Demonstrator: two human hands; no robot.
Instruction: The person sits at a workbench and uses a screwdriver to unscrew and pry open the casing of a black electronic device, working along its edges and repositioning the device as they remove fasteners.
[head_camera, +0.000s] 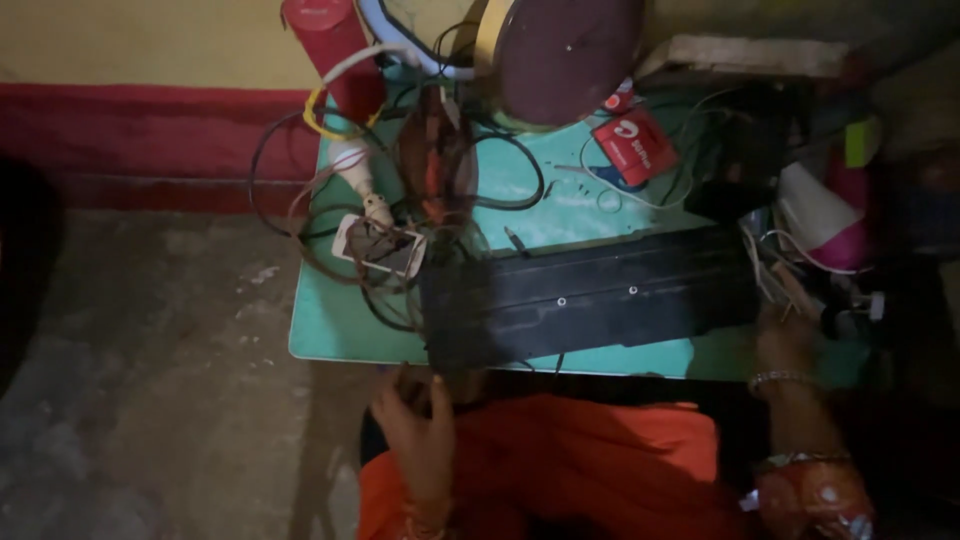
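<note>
Orange cloth over my lap filled the near edge of the view, and my two hands rose from it to one long black box lying across the front of the turquoise table. My left hand sat at the box's left near corner, fingers curled loosely by its edge; whether that grip pinched anything I could not tell in the dim light. My right hand reached to the box's right end, with two bangles on the wrist; its fingers were lost in shadow, so that grip was unclear too. Two small pale screws showed on the box's top. One phone lay under a tangle of dark wires, too knotted to count. One white plug trailed toward it. One red cylinder stood at the back, its top cut off by the frame, beside one round dark disc, also cropped. One red card packet lay flat behind the box. One pink and white object at the right was hard to make out, and everything beyond it sank into darkness.
</note>
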